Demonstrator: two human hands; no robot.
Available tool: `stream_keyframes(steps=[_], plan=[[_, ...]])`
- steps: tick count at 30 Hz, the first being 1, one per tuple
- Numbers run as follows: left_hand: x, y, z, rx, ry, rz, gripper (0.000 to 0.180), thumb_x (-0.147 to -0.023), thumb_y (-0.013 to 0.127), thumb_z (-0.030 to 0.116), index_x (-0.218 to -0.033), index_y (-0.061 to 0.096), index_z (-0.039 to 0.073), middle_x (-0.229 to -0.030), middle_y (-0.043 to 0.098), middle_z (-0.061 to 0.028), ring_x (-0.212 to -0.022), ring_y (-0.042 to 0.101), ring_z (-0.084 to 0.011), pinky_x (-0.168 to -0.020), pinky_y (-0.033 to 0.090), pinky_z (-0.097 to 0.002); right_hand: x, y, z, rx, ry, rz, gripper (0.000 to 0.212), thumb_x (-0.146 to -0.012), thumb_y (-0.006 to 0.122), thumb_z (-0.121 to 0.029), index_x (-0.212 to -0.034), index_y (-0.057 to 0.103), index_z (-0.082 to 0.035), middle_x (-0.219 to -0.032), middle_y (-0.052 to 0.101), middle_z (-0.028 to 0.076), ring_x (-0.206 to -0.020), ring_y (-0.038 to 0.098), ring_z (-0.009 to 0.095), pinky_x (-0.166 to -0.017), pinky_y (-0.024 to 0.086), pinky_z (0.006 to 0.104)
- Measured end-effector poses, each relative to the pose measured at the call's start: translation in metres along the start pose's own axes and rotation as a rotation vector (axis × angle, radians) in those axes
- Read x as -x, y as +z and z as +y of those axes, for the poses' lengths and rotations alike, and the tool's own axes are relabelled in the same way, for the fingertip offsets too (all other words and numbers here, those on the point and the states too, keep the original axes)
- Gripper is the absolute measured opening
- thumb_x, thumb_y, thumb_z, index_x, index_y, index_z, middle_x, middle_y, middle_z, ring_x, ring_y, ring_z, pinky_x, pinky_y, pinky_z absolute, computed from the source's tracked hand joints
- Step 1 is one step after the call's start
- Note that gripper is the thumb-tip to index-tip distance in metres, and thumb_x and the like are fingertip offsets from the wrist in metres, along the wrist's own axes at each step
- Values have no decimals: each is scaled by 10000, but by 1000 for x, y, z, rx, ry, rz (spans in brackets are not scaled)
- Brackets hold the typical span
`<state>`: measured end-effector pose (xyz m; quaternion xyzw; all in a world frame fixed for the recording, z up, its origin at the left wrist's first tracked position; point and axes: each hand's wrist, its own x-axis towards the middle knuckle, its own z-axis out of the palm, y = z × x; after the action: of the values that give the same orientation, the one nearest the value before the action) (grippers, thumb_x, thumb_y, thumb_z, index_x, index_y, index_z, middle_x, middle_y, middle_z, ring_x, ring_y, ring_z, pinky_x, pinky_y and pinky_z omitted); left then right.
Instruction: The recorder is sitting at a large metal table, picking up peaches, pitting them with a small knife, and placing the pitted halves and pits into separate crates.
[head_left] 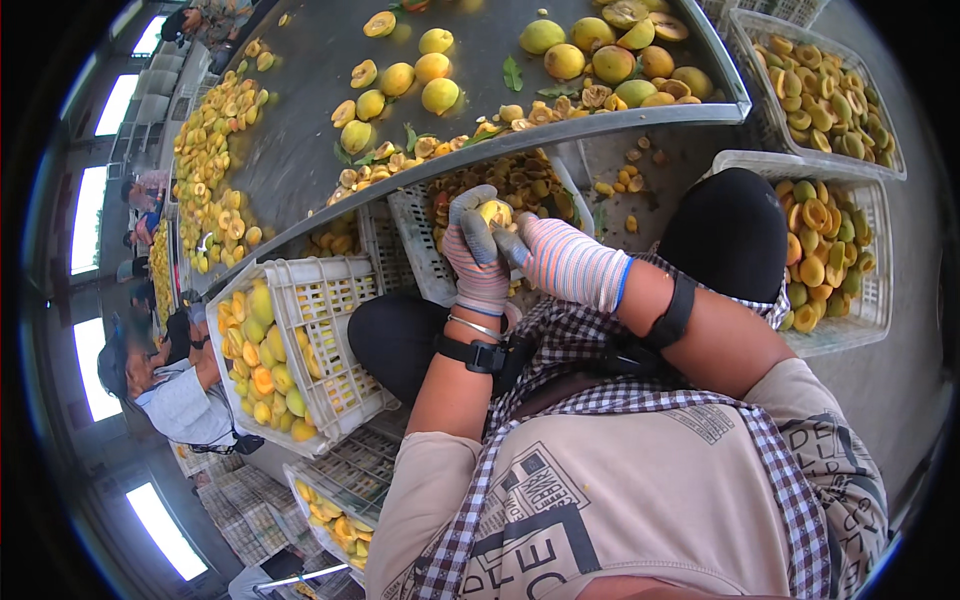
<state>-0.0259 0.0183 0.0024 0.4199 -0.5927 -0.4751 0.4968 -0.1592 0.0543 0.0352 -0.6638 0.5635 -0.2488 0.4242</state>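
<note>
The gloved left hand [474, 256] grips a yellow fruit [494, 213], the gloved right hand [566, 258] close against it, before the near edge of a dark bench [300, 110] scattered with more fruit; pale crates [322, 285] of yellow-orange fruit halves [262, 379] flank the person [640, 490]

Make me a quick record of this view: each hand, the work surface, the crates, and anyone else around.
Left hand: striped glove with grey fingers, closed around a yellow fruit
Right hand: striped glove, fingers meeting the fruit; any tool is too hidden to tell
Work surface: dark table with a metal rim, bearing whole fruits, cut pieces and green leaves
Crates at left: white crate of cut fruit beside the left knee
Crates at right: two white crates of cut fruit
Others: person in a light top, far left
</note>
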Motion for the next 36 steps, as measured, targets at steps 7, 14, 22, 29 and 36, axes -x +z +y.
stream_keyframes(steps=[7, 14, 22, 29, 36], plan=[[-6, 7, 15, 135, -257, -12, 449, -925, 437, 450, -1037, 548, 29, -875, 594, -92, -803, 587, -176, -740, 499, -314, 7, -12, -16, 52, 113, -35, 334, -884, 504, -246, -981, 503, 73, -727, 611, 241, -745, 613, 402, -646, 494, 439], [2, 15, 19, 343, -197, 86, 360, -902, 514, 376, -915, 609, 29, -822, 606, -55, -748, 577, -157, -700, 484, -304, 1, 5, 0, -31, 54, -62, 308, -852, 521, -179, -986, 483, 96, -763, 615, 246, -753, 621, 387, -655, 505, 427], [-5, 6, 10, 145, -189, -2, 409, -887, 529, 420, -933, 588, 17, -835, 602, -79, -762, 586, -176, -699, 493, -307, 3, -7, -11, 86, 121, -136, 319, -851, 519, -186, -981, 492, 104, -748, 620, 235, -747, 629, 373, -659, 511, 422], [-6, 2, 10, -45, -176, -100, 469, -861, 539, 493, -951, 581, 35, -858, 614, -72, -772, 613, -179, -707, 500, -297, 4, -5, -10, 140, 76, -123, 329, -862, 512, -208, -961, 503, 105, -735, 619, 235, -740, 626, 380, -654, 505, 428], [-1, 1, 2, 146, -146, -5, 413, -894, 520, 413, -924, 610, 11, -825, 624, -78, -738, 614, -177, -692, 504, -298, -2, 7, -4, -35, 77, -182, 373, -918, 454, -291, -977, 512, 72, -796, 609, 258, -812, 606, 409, -694, 498, 432]])
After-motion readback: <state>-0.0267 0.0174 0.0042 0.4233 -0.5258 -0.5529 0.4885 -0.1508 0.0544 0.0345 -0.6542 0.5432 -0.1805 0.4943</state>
